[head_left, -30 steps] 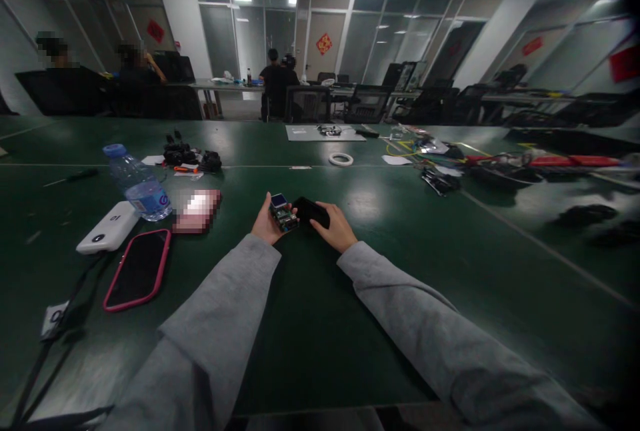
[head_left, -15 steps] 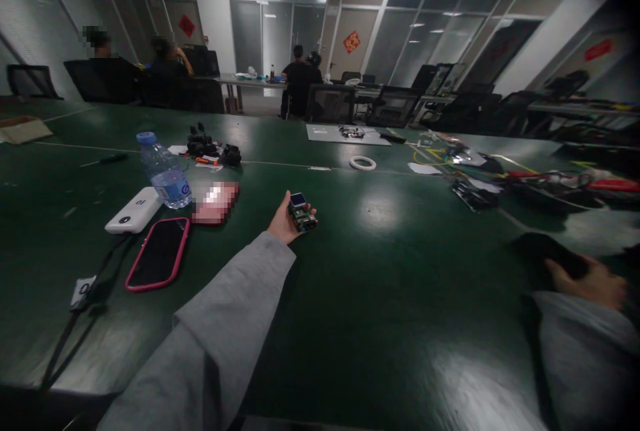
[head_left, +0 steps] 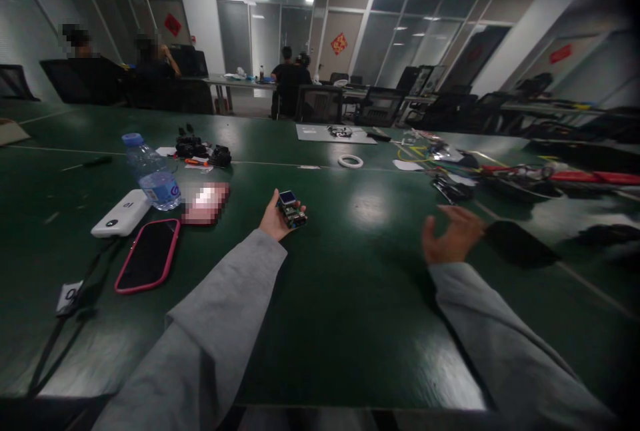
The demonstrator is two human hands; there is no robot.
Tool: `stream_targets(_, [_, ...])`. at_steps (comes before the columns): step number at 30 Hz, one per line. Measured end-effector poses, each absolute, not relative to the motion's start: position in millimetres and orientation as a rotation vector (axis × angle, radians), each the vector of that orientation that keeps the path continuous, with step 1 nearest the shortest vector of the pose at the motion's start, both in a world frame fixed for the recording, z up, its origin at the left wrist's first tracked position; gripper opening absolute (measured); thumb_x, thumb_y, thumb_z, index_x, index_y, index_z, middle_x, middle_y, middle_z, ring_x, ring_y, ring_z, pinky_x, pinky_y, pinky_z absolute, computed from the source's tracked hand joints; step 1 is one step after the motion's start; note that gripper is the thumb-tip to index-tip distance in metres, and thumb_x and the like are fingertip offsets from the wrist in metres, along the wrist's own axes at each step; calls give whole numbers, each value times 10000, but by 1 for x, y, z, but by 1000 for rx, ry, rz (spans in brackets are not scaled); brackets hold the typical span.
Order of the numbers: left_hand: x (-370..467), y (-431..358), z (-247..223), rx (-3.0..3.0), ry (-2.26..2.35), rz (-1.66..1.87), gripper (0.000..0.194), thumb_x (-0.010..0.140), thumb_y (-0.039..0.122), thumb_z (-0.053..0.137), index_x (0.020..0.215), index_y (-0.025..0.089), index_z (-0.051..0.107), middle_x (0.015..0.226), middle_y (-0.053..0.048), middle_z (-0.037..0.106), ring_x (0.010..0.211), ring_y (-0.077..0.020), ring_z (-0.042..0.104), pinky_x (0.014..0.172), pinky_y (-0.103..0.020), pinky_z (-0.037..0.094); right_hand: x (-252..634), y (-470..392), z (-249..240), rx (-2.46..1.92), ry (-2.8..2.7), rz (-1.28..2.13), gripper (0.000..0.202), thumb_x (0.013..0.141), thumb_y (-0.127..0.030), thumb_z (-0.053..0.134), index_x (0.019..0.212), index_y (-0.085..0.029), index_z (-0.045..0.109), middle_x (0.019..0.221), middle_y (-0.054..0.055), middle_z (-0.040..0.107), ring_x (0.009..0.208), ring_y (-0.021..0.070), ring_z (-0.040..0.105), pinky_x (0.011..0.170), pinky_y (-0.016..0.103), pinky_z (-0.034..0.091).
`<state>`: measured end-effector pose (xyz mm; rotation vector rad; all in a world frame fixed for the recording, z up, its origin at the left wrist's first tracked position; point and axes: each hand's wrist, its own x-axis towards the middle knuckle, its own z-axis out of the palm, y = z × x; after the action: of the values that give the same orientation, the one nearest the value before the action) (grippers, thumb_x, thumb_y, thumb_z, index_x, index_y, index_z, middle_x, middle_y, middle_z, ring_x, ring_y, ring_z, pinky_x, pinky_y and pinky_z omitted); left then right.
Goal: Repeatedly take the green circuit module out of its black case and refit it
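My left hand [head_left: 274, 220] is closed around a small green circuit board [head_left: 294, 215] that carries a little square screen on top. The board is held just above the green table, tilted toward me. To the right, my right hand [head_left: 453, 234] is raised over the table with its thumb and fingers apart and nothing between them; motion blurs it slightly. Just right of that hand lies a flat black item [head_left: 520, 243], its kind unclear. The white tape roll [head_left: 350, 161] lies beyond the hands.
On the left are a water bottle [head_left: 155, 174], a white power bank [head_left: 121, 212] with a cable, a pink-cased phone [head_left: 149, 256] and a pink item [head_left: 205, 204]. Tangled wires and parts [head_left: 450, 154] lie at the right back. Several people sit farther off.
My right hand has let go of the black item and moved left, its fingers now apart. My left hand still holds the circuit board. The whole view has shifted slightly.
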<state>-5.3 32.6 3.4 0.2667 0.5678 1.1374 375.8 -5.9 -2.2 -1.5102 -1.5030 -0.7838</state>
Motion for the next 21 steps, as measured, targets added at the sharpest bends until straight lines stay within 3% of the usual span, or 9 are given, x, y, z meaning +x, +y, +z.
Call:
stream_targets(2, [-6,34,1,271,558,1140,500,835,602,508,929,121,608,821,-95,678,784,-225,675,764,-416,545,301,-12,-9,-1154,-1838,-794,255,857,-276,539,1099,-202,569,1112,123,601,1084,259,531,910,446,411])
stream_targets(4, [-6,34,0,280,548,1134,523,843,613,479,923,115,615,809,-105,682,783,-232,678,753,-403,548,227,-24,-10,-882,-2168,-690,290,871,-213,532,1158,-237,563,1202,79,589,1157,224,509,933,384,422])
stream_targets(8, [-8,31,1,316,548,1039,649,852,657,397,957,63,636,831,-170,688,773,-241,681,708,-357,548,139,-31,-4,-845,-2398,-453,378,935,-273,462,1308,-229,507,1418,76,451,1309,241,402,1052,403,370])
stream_targets(11, [-9,28,2,332,502,1042,650,852,650,404,1003,61,635,849,-173,692,799,-247,680,725,-356,543,131,-15,-4,-1001,-2347,-241,483,926,-400,484,1374,-220,456,1450,95,408,1309,284,399,1031,454,400])
stream_targets(15, [-10,26,2,344,418,1063,602,869,626,391,1027,92,619,834,-153,686,808,-254,670,730,-375,530,149,9,-15,-1121,-2113,113,499,907,-453,496,1378,-300,442,1371,77,478,1242,271,472,1008,476,432])
stream_targets(18, [-9,23,5,387,365,1017,643,853,658,378,1098,104,594,911,-169,677,852,-273,657,765,-408,514,158,22,-25,-1160,-1840,408,526,874,-500,525,1337,-257,474,1286,101,529,1209,262,504,1055,473,400])
stream_targets(21, [-4,19,11,428,331,967,698,827,672,418,1213,103,538,1025,-191,655,949,-292,635,852,-439,483,166,32,-27,-1207,-1547,717,624,751,-560,645,1253,-217,505,1203,109,577,1132,263,555,1009,465,441])
